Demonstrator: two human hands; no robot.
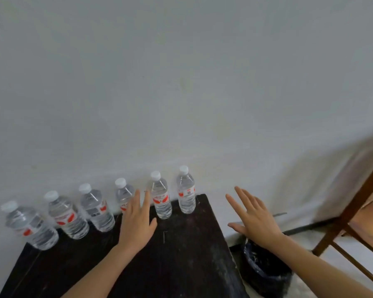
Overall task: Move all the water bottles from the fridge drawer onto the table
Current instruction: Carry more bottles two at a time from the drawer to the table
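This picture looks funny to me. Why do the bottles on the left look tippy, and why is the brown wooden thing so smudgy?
Head view: the wide-angle lens bends the edges, so the leftmost bottle seems to lean though it stands on the dark table. Head view again: the wooden frame looks smeared, likely from camera motion; the light is dim and even.

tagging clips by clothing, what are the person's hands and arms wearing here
Nothing worn shows. The left hand and right hand are bare: no gloves, rings or watch visible. The left forearm and right forearm are bare to the frame's edge, with no sleeve, cuff or bracelet in view.
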